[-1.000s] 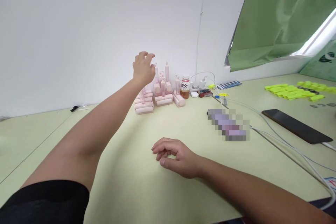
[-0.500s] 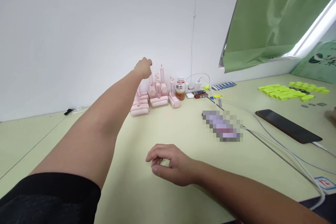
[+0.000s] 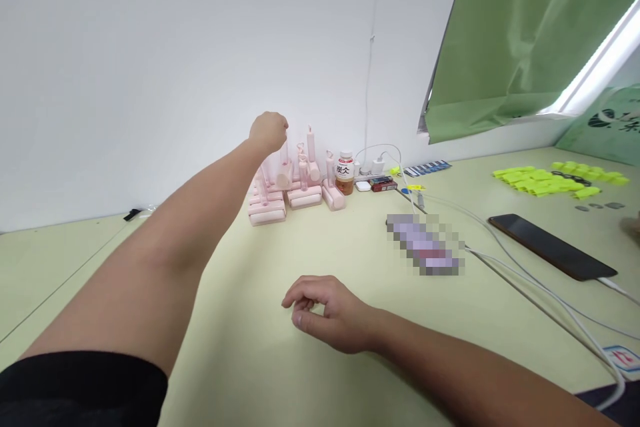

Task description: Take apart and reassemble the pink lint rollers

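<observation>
While left fingers (image 3: 286, 125) grip pale-pink roller (image 3: 284, 179) by slim, upright handle (image 3: 285, 153), right fingers (image 3: 303, 285) curl half open.

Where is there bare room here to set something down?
Bare tabletop lies between the pink rollers and the right hand, and left of the left arm. It's crowded along the wall, where the left hand seems to grip one roller near a bottle, and to the right, with a phone and cables.

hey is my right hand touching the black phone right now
No, your right hand is curled above the table, and the black phone lies apart from it, farther right.
</observation>
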Motion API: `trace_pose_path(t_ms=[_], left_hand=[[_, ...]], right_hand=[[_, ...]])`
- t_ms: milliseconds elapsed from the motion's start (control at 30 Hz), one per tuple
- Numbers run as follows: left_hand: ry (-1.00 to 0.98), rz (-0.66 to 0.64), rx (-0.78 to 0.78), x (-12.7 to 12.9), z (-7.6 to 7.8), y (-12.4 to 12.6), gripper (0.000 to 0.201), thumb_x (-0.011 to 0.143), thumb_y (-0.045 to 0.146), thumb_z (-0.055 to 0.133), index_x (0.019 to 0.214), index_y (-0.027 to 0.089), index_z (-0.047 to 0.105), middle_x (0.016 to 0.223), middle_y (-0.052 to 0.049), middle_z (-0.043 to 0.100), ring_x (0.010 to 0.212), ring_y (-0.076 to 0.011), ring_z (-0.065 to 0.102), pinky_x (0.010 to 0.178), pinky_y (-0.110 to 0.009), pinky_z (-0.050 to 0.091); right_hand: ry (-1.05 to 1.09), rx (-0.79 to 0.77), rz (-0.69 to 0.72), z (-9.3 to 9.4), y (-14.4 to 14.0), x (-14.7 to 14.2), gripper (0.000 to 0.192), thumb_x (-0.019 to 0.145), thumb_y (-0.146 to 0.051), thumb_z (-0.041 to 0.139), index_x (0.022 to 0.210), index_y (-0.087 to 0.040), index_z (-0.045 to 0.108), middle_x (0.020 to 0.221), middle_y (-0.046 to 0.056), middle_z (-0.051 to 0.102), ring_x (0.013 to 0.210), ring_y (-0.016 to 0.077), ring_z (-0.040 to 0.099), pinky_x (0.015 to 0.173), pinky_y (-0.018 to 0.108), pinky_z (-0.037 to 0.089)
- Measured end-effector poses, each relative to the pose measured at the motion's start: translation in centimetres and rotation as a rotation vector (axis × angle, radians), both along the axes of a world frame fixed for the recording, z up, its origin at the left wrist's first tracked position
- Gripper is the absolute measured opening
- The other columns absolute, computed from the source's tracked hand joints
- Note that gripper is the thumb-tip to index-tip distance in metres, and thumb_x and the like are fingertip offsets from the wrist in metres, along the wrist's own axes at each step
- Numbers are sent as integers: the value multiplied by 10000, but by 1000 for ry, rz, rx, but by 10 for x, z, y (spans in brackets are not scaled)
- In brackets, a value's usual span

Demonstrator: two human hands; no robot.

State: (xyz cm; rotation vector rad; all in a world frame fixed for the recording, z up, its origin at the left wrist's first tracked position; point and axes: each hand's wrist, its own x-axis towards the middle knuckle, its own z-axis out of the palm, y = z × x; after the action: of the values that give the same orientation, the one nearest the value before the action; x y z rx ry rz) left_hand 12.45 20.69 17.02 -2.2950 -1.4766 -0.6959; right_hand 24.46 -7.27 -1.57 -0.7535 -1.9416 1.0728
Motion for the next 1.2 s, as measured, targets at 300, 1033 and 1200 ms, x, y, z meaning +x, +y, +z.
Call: trace_pose_path(t_ms=[300, 1033, 1200], left_hand=[[-397, -314, 330, -42, 16, -92, 227, 885, 182, 511, 941, 219, 728, 927, -27, 719, 871, -190, 660, 863, -362, 529], [-1335, -101, 18, -97, -137, -239, 165, 753, 336, 729, 873, 226, 755, 766, -8, 728, 653, -163, 687, 689, -357, 629], [-1306, -85, -98, -102, -143, -233, 216, 792, 374, 685, 920, 205, 729, 814, -37, 729, 717, -185, 699, 709, -376, 622]], right_hand=[[413, -513, -189, -4, 16, -5, 291, 807, -397, 683, 1005, -186, 645, 950, 66, 645, 772, 168, 618, 671, 329, 540], [472, -413, -199, -11, 31, 3, 644, 677, -365, 824, 1214, -257, 486, 1312, 95, 546, 1016, 224, 582, 718, 337, 552], [466, -400, -206, -13, 32, 6, 581, 734, -412, 780, 1202, -251, 475, 1273, 95, 579, 1021, 225, 586, 764, 369, 553]])
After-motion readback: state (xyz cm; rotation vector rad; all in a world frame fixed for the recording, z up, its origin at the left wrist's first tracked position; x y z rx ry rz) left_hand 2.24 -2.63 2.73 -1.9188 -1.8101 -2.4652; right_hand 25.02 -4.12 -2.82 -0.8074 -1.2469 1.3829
